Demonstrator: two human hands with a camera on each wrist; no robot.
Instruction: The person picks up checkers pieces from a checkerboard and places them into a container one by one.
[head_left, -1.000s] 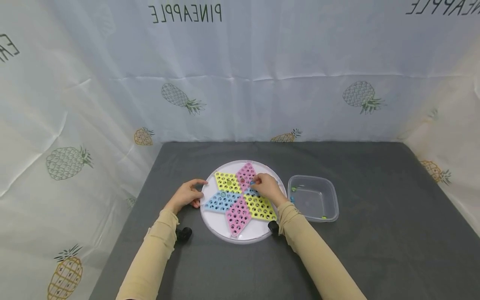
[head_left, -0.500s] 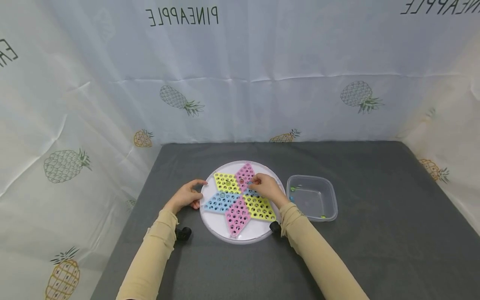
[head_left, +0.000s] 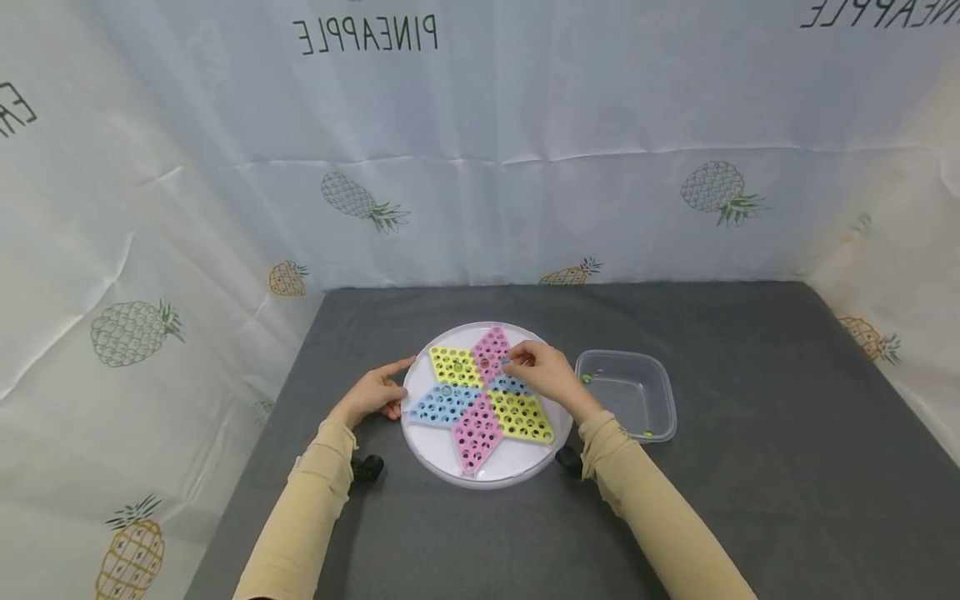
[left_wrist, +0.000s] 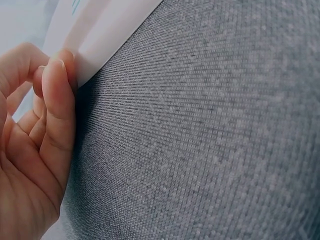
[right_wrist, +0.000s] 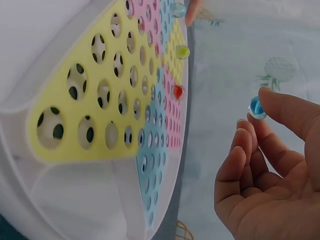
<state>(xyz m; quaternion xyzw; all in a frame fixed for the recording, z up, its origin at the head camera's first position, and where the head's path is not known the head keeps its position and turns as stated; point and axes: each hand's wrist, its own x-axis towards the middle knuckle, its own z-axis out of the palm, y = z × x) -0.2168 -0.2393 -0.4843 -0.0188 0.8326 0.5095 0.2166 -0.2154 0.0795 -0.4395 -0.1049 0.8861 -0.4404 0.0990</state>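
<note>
Up comes the right hand (head_left: 547, 372), lifted a touch off the board since half a second ago, wrist swinging out to the right, and the left index finger has straightened along the rim. Between the right thumb and fingertip sits a blue marble (right_wrist: 257, 107), pinched lightly and held above the right side of the star, near the pink point and the blue one; the other fingers curl loosely under it, probably to leave the holes below in view.

Over on the left, the left hand (head_left: 372, 392) rests against the edge of the round white board (head_left: 420, 433), fingertips pressing the rim, seemingly to keep it from sliding on the grey cloth (head_left: 750, 500). Its fingers lie fairly straight, holding nothing.

Count them up: six coloured diamonds make the star, two pink, two yellow, two blue. Seated in the holes I make out three marbles in the right wrist view: a red marble (right_wrist: 178, 91), a yellow-green marble (right_wrist: 182, 51) and a pale blue marble (right_wrist: 178, 9) at the far edge. One clear plastic tub (head_left: 628, 397) stands just right of the board, with two small green beads visible inside, though others may be too small to tell. Two hands, one marble in the air.
</note>
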